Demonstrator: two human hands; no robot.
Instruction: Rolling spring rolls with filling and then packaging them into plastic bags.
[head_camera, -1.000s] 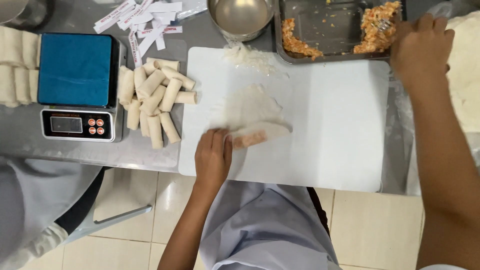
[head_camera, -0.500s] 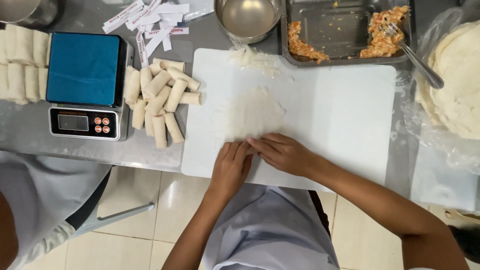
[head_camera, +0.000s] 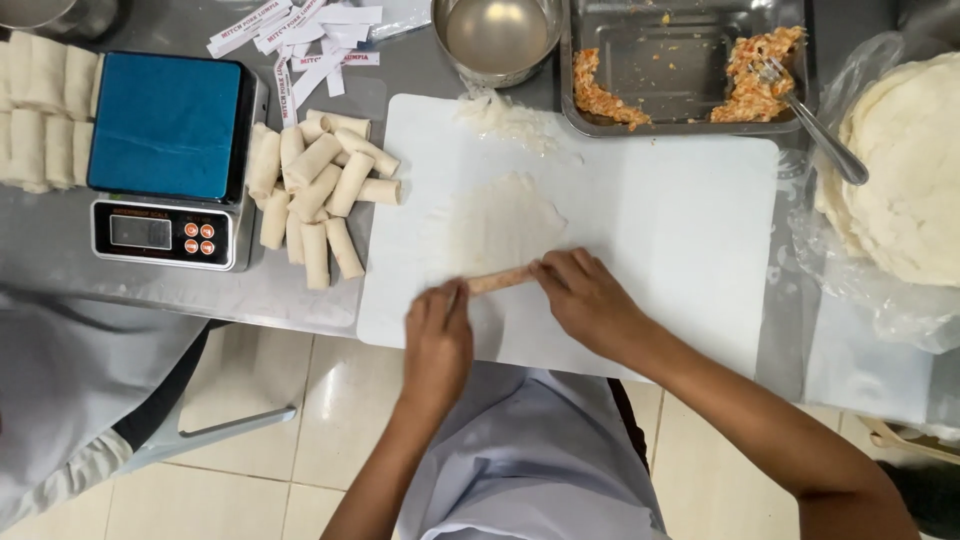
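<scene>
Head view shows me the roll (head_camera: 500, 279) lying crosswise near the board's (head_camera: 680, 220) front edge, its long axis left-right, my left hand (head_camera: 437, 335) and right hand (head_camera: 590, 300) pinching its 2 ends, both equally near.

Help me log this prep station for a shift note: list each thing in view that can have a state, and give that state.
Wrapper: flat on the white board, near edge rolled up.
Roll: partly rolled, a hand at each end.
Left hand: fingers on the roll's left end.
Right hand: fingers on its right end.
Finished rolls: piled beside the scale.
Tray: nearly empty, filling at both sides.
Bowl: holds liquid.
</scene>
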